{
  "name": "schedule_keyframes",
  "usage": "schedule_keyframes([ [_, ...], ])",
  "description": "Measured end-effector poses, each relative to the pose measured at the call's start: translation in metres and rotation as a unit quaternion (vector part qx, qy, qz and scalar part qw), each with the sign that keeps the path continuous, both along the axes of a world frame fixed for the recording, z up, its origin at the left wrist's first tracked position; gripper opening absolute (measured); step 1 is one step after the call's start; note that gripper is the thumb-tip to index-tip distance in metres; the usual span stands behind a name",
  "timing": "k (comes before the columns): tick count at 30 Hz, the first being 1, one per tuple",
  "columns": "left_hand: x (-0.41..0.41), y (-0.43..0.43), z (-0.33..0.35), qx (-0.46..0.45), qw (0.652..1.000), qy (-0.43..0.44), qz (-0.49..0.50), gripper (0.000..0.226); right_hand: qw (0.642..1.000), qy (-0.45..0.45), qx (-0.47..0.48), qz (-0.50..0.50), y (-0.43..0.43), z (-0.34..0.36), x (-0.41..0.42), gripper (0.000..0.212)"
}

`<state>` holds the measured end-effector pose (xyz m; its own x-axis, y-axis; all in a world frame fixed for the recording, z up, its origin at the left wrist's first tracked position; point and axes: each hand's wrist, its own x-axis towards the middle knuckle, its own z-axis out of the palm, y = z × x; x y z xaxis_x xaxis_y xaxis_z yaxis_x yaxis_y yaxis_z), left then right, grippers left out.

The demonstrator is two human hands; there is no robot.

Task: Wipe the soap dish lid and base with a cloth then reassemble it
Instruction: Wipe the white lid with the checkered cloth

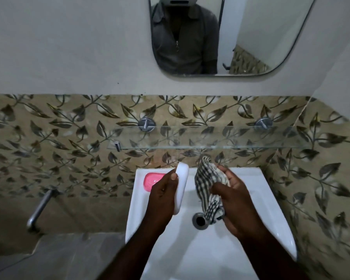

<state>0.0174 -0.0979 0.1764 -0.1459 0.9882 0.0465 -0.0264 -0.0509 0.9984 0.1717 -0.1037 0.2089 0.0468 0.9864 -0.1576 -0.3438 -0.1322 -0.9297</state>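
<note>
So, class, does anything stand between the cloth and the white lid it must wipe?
Nothing visible: only air over the sink separates the cloth in the right hand from the lid in the left hand.

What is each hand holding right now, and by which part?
Left hand grips the white soap dish piece by its long edge. Right hand holds the checked cloth, bunched around its middle.

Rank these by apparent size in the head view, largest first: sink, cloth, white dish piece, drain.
1. sink
2. cloth, bunched in the right hand
3. white dish piece, held edge-on by the left hand, so it is not far behind the cloth
4. drain, partly covered by the cloth
</note>
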Motion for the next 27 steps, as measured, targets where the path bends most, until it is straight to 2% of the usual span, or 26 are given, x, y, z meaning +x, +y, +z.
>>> schedule_keyframes([
  [5, -0.019, -0.001, -0.004, 0.021, 0.998, -0.013, -0.062, 0.045, 0.985, -0.152, 0.075, -0.023, -0.013, 0.011, -0.024, 0.056],
  [11, -0.020, -0.002, 0.000, 0.026, 0.998, 0.012, -0.051, 0.031, 0.972, -0.217, 0.082, -0.031, -0.025, 0.009, -0.048, 0.063],
  [14, -0.020, 0.001, -0.003, 0.039, 0.993, 0.066, -0.086, 0.033, 0.974, -0.206, 0.085, -0.036, -0.026, 0.014, -0.055, 0.055],
  [16, -0.022, 0.008, -0.005, 0.031, 0.993, 0.074, -0.085, 0.033, 0.985, -0.148, 0.083, -0.022, -0.023, 0.021, -0.053, 0.054],
  [18, -0.023, 0.015, -0.004, 0.015, 0.995, 0.047, -0.088, 0.033, 0.993, -0.095, 0.074, -0.016, -0.019, 0.026, -0.046, 0.051],
  [20, -0.022, 0.019, 0.000, -0.005, 0.995, -0.008, -0.098, 0.036, 0.986, -0.118, 0.110, -0.033, -0.019, 0.028, -0.039, 0.049],
  [22, -0.018, 0.022, 0.004, -0.024, 0.992, -0.062, -0.111, 0.044, 0.955, -0.218, 0.192, -0.062, -0.021, 0.027, -0.039, 0.053],
  [23, -0.016, 0.023, 0.006, -0.029, 0.989, -0.084, -0.114, 0.048, 0.928, -0.281, 0.238, -0.062, -0.022, 0.027, -0.041, 0.055],
  [25, -0.011, 0.026, 0.009, -0.028, 0.988, -0.112, -0.102, 0.052, 0.834, -0.442, 0.329, -0.031, -0.018, 0.016, -0.036, 0.054],
  [26, -0.009, 0.028, 0.008, -0.027, 0.988, -0.125, -0.090, 0.050, 0.796, -0.495, 0.349, -0.023, -0.012, 0.005, -0.027, 0.054],
  [27, -0.008, 0.029, 0.009, -0.032, 0.986, -0.145, -0.079, 0.047, 0.788, -0.514, 0.337, -0.030, -0.005, -0.003, -0.016, 0.054],
])
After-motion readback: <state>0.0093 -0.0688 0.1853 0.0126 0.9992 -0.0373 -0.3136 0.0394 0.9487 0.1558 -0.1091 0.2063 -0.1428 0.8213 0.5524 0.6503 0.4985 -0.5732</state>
